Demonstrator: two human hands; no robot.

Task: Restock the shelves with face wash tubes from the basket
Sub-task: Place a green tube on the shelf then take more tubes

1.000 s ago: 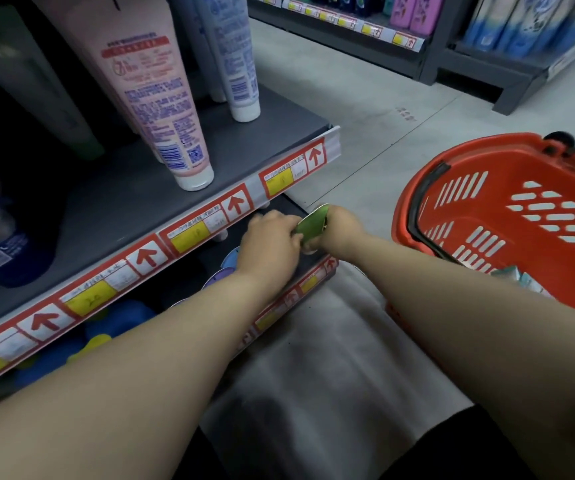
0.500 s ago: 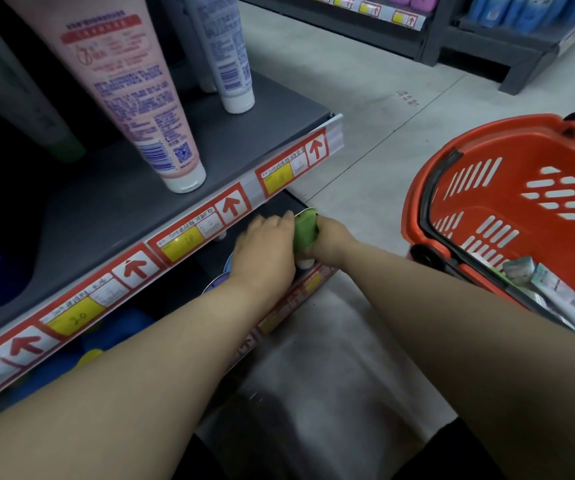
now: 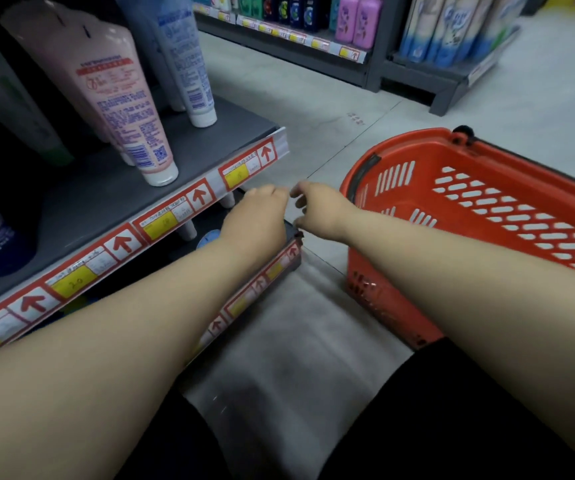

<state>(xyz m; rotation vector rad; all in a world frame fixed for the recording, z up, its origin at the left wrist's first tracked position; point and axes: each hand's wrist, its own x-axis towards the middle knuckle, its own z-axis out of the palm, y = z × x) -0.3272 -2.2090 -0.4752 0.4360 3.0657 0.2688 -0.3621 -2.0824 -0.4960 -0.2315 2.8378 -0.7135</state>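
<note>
Green tube gone from right hand [image 3: 320,209]; grey tile floor [image 3: 313,133].

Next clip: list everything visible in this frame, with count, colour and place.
pink tube: one in front, more behind, cap-down on upper shelf
white-blue tube: at least one, cap-down, right of the pink
upper shelf: one, grey, at left
label strip: one, red and yellow, on its front edge
basket: one, red, on floor at right
pink bottles: two, on far shelf
left hand: reaching under upper shelf, fingers hidden
right hand: beside it, loosely curled, holding nothing
</note>
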